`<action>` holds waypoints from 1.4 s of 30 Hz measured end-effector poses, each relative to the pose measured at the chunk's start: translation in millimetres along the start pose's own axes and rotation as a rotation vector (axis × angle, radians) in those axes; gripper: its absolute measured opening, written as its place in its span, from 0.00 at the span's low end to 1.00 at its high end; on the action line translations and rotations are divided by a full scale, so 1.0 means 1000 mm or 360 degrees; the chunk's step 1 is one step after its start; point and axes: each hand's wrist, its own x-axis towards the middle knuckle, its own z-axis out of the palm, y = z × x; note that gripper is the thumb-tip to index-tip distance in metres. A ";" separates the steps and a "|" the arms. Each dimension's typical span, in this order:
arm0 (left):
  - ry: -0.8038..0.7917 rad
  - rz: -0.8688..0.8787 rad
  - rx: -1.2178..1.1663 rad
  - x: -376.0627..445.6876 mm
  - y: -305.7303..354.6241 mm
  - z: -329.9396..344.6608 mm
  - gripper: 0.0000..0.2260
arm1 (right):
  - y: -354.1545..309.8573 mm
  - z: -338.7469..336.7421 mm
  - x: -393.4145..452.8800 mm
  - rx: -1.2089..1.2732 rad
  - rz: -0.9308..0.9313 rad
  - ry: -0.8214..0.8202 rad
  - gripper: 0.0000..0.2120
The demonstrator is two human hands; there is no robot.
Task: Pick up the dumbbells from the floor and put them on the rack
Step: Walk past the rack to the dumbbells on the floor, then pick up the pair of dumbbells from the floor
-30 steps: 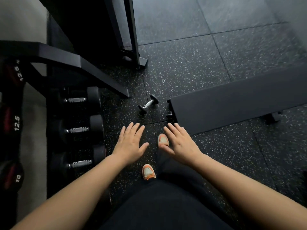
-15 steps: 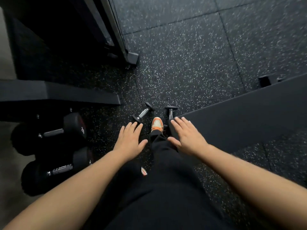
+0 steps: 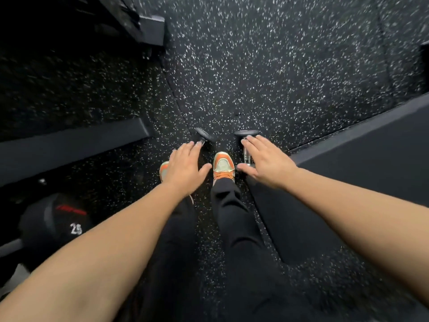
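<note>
Black rubber flooring [image 3: 267,73] flecked with pale specks fills most of what we see, cut by a seam that runs down toward our feet. Two small dumbbells lie on it just ahead of our shoes. We reach both bare arms forward and down, palms facing the floor, fingers spread and slack, neither hand closed around anything. Our left hand [image 3: 185,169] hovers over the left dumbbell [image 3: 204,137], of which only the far dark head and a sliver of handle show past our fingertips; we cannot tell whether the fingers touch it. Our right hand [image 3: 267,162] is spread over the right dumbbell [image 3: 246,145], whose dark far head and shiny metal handle show between the thumb and the forefinger; contact there is likewise unclear. Between the two hands sits our right shoe [image 3: 222,165], orange and pale, with the black trouser leg [image 3: 232,217] above it; the left shoe [image 3: 164,170] peeks out beside the left wrist. To our right a flat black padded bench [image 3: 371,147] slants across the corner. To our left a dark rack rail [image 3: 69,147] crosses the frame, and below it a large black dumbbell marked 25 [image 3: 55,224] rests in shadow. A dark metal foot [image 3: 152,29] of some frame stands on the floor at upper left.
</note>
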 end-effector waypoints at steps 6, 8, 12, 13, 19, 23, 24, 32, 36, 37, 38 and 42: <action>0.0025 -0.0141 -0.0221 0.095 -0.041 0.070 0.33 | 0.033 0.058 0.099 0.0124 0.0163 -0.0125 0.36; -0.0016 -0.0154 -0.0255 0.116 -0.052 0.096 0.33 | 0.042 0.080 0.123 0.0233 0.0293 -0.0184 0.34; -0.0089 -0.0218 -0.0338 0.155 -0.074 0.146 0.33 | 0.061 0.127 0.163 0.0495 0.0680 -0.0256 0.26; -0.0097 -0.0258 -0.0372 0.161 -0.078 0.156 0.33 | 0.065 0.137 0.169 0.0572 0.0804 -0.0272 0.26; -0.0185 -0.0465 -0.0547 0.199 -0.101 0.202 0.28 | 0.096 0.193 0.204 0.0839 0.1302 -0.0283 0.29; -0.0257 -0.0497 -0.0673 0.211 -0.108 0.223 0.19 | 0.113 0.219 0.218 0.0946 0.1463 -0.0260 0.31; -0.0251 -0.0507 -0.0709 0.213 -0.109 0.227 0.18 | 0.116 0.224 0.220 0.0986 0.1484 -0.0264 0.31; -0.0366 -0.0718 -0.0878 0.230 -0.122 0.248 0.17 | 0.124 0.251 0.231 0.1328 0.1568 -0.0100 0.24; -0.0453 -0.0764 -0.0865 0.233 -0.123 0.246 0.19 | 0.120 0.247 0.237 0.1251 0.1504 -0.0256 0.21; -0.0449 -0.0783 -0.0872 0.232 -0.122 0.244 0.20 | 0.119 0.244 0.238 0.1240 0.1474 -0.0277 0.21; -0.0434 -0.0807 -0.0886 0.232 -0.121 0.242 0.20 | 0.117 0.240 0.239 0.1245 0.1441 -0.0278 0.20; -0.0327 -0.0947 -0.1056 0.220 -0.114 0.219 0.22 | 0.102 0.214 0.235 0.1402 0.1370 -0.0102 0.20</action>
